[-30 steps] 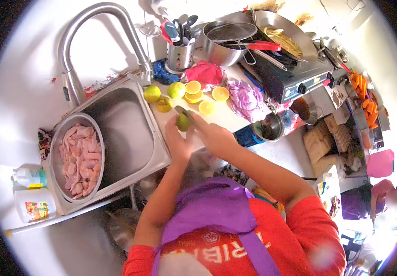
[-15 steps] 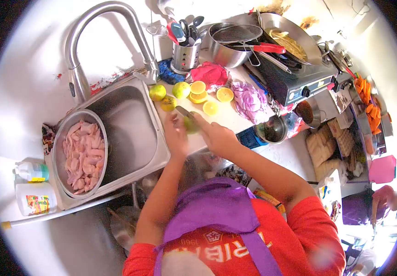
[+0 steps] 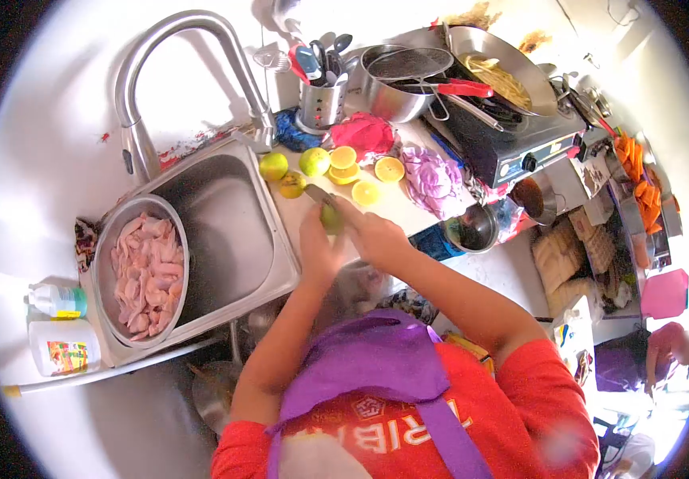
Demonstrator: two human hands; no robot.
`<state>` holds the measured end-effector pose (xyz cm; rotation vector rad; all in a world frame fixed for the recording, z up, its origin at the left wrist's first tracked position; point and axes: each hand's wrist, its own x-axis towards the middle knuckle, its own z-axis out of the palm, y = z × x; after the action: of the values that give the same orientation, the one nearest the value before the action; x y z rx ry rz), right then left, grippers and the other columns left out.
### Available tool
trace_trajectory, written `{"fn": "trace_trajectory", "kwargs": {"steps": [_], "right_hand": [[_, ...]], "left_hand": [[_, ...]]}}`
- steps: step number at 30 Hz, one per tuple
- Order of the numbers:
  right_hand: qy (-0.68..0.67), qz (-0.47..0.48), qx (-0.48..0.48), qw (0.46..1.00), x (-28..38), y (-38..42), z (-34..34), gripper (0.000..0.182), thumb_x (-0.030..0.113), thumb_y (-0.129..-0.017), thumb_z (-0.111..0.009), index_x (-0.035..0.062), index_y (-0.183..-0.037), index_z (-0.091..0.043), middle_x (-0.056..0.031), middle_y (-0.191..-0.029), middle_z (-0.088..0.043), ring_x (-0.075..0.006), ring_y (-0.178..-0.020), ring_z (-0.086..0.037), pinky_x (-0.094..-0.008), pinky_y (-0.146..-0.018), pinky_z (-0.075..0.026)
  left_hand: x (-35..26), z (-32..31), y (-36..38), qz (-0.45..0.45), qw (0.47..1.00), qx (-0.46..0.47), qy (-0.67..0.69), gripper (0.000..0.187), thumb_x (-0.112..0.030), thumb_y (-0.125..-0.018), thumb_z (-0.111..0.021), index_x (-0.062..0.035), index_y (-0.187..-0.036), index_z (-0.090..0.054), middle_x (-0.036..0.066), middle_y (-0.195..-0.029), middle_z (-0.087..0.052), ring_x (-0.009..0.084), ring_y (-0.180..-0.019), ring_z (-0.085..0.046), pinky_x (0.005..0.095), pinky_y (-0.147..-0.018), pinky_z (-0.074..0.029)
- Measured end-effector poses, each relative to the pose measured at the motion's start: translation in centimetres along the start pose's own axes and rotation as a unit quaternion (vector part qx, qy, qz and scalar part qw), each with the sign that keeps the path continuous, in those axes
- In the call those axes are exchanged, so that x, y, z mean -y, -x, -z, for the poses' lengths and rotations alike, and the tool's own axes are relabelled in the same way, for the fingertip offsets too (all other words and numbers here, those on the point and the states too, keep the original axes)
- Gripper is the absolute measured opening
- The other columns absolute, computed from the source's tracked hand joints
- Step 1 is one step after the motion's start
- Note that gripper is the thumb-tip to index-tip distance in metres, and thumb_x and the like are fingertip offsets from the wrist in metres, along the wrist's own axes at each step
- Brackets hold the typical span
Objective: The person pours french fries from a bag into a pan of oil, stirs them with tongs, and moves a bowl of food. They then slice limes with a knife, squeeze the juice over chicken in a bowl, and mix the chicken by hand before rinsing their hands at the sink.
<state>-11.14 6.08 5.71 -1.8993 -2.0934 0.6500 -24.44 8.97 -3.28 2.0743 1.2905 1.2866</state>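
My left hand [image 3: 319, 243] is closed around a green citrus fruit [image 3: 331, 220], partly hidden by the fingers, at the counter's front edge. My right hand [image 3: 378, 241] grips a knife [image 3: 318, 193], its blade lying over the fruit and pointing up and left. Just beyond the hands are whole green-yellow citrus fruits [image 3: 315, 162] and several cut halves [image 3: 366, 192] with orange flesh facing up. A crumpled purple plastic bag [image 3: 432, 180] and a red one [image 3: 362, 134] lie behind them.
Left of the hands is a steel sink [image 3: 236, 215], with a bowl of raw chicken pieces [image 3: 150, 275] on its left side and a tall faucet [image 3: 127, 104]. Utensil holder [image 3: 322, 104], steel pot [image 3: 399, 100] and gas stove [image 3: 520, 148] stand behind. Another person [image 3: 664, 355] is at far right.
My left hand has moved right and closed in on the fruit, nearer my right hand. The knife stays in my right hand, almost unmoved.
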Motion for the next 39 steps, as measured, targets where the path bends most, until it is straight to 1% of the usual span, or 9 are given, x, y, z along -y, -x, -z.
{"fn": "trace_trajectory", "kwargs": {"steps": [1, 5, 9, 13, 17, 28, 31, 34, 39], "right_hand": [[-0.005, 0.003, -0.007, 1.000, -0.2, -0.5, -0.3, 0.056, 0.025, -0.088, -0.045, 0.0260, -0.140, -0.025, -0.0189, -0.083, -0.059, -0.0370, -0.077, -0.059, -0.0463, -0.071, -0.047], [0.048, -0.008, 0.050, 0.998, 0.9, -0.2, 1.2, 0.055, 0.026, -0.088, -0.044, 0.0255, -0.139, -0.026, -0.0200, -0.090, -0.060, -0.0374, -0.081, -0.059, -0.0464, -0.073, -0.047], [-0.049, 0.053, -0.062, 0.995, -2.3, -0.9, -0.2, 0.053, 0.022, -0.087, -0.047, 0.0186, -0.138, -0.031, -0.0258, -0.097, -0.059, -0.0401, -0.087, -0.058, -0.0454, -0.077, -0.045], [-0.073, 0.029, -0.081, 0.994, 1.3, 0.5, 3.4, 0.052, 0.014, -0.086, -0.053, 0.0082, -0.134, -0.036, -0.0254, -0.098, -0.059, -0.0384, -0.086, -0.060, -0.0405, -0.077, -0.047], [-0.065, 0.068, -0.114, 0.989, 1.5, 1.2, 2.8, 0.052, 0.011, -0.085, -0.053, 0.0049, -0.134, -0.037, -0.0252, -0.101, -0.059, -0.0380, -0.089, -0.060, -0.0388, -0.078, -0.047], [-0.072, 0.065, -0.158, 0.983, 0.9, 2.2, 3.6, 0.050, 0.010, -0.085, -0.054, 0.0034, -0.132, -0.040, -0.0256, -0.096, -0.060, -0.0379, -0.085, -0.061, -0.0393, -0.075, -0.048], [-0.072, 0.072, -0.172, 0.980, 0.4, 2.4, 3.6, 0.049, 0.009, -0.085, -0.055, 0.0039, -0.131, -0.040, -0.0251, -0.095, -0.060, -0.0378, -0.085, -0.061, -0.0391, -0.075, -0.048], [-0.078, 0.065, -0.167, 0.981, 0.4, 2.6, 3.7, 0.049, 0.009, -0.085, -0.055, 0.0046, -0.132, -0.040, -0.0247, -0.094, -0.060, -0.0376, -0.084, -0.061, -0.0388, -0.074, -0.048], [-0.079, 0.046, -0.139, 0.986, 0.7, 2.5, 3.4, 0.049, 0.009, -0.086, -0.054, 0.0053, -0.132, -0.040, -0.0236, -0.092, -0.061, -0.0359, -0.081, -0.062, -0.0378, -0.073, -0.048]], "left_hand": [[0.1, 0.5, 0.3, -0.056, 0.998, 0.017, -0.018, 0.062, -0.021, -0.077, -0.067, 0.0043, -0.125, -0.038, 0.023, -0.118, -0.047, 0.0359, -0.111, -0.047, 0.0395, -0.096, -0.036], [0.4, 0.9, -0.5, 0.149, 0.979, -0.102, 0.094, 0.060, -0.020, -0.075, -0.068, 0.0070, -0.122, -0.041, 0.024, -0.116, -0.049, 0.0354, -0.106, -0.049, 0.0394, -0.092, -0.038], [1.3, 3.1, -1.5, 0.150, 0.982, -0.082, 0.075, 0.060, -0.018, -0.075, -0.069, 0.0054, -0.123, -0.042, 0.023, -0.118, -0.048, 0.0351, -0.110, -0.047, 0.0399, -0.095, -0.037], [2.0, 2.3, -0.5, -0.002, 1.000, -0.012, 0.016, 0.062, -0.012, -0.072, -0.069, 0.0001, -0.126, -0.039, 0.022, -0.124, -0.041, 0.0365, -0.116, -0.041, 0.0410, -0.099, -0.035], [1.5, 2.4, -0.7, 0.019, 1.000, 0.000, 0.024, 0.055, -0.015, -0.076, -0.064, 0.0001, -0.124, -0.042, 0.023, -0.123, -0.044, 0.0387, -0.116, -0.041, 0.0433, -0.100, -0.032], [1.5, 1.6, -1.0, 0.013, 0.999, 0.019, 0.026, 0.066, -0.017, -0.071, -0.070, -0.0001, -0.127, -0.039, 0.020, -0.121, -0.047, 0.0346, -0.114, -0.044, 0.0417, -0.097, -0.035], [-0.2, 1.8, -1.3, 0.114, 0.993, 0.005, -0.016, 0.067, -0.017, -0.069, -0.070, -0.0004, -0.126, -0.040, 0.019, -0.121, -0.048, 0.0346, -0.110, -0.047, 0.0415, -0.094, -0.037], [-1.5, 3.7, -2.5, 0.094, 0.990, 0.095, -0.053, 0.065, -0.015, -0.068, -0.071, -0.0009, -0.124, -0.042, 0.019, -0.120, -0.048, 0.0352, -0.106, -0.049, 0.0415, -0.093, -0.038], [-0.1, 2.1, -1.8, 0.007, 0.997, 0.079, -0.001, 0.064, -0.015, -0.067, -0.072, -0.0004, -0.122, -0.043, 0.019, -0.117, -0.050, 0.0354, -0.104, -0.050, 0.0421, -0.091, -0.039]]}}
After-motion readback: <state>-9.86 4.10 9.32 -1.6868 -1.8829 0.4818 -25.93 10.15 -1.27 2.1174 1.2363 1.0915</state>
